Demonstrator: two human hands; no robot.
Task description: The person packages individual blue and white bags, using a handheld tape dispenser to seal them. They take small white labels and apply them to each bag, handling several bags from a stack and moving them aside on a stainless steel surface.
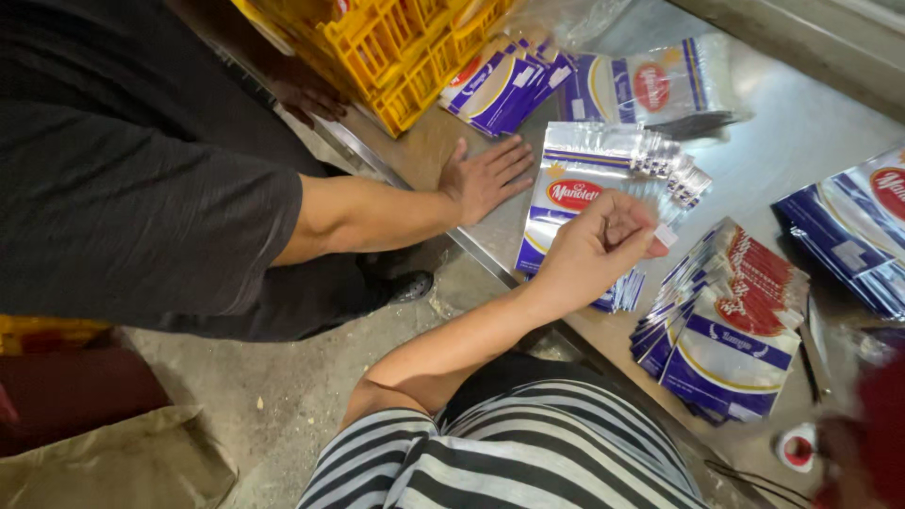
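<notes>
Striped sleeve (pixel 509 452), then left hand (pixel 594 250) pinching one clear bag (pixel 603 174); five stacks around.

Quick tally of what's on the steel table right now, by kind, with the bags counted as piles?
Printed bag piles: 5
Yellow plastic crate: 1
Small red-and-white tape roll: 1
Total: 7
</notes>
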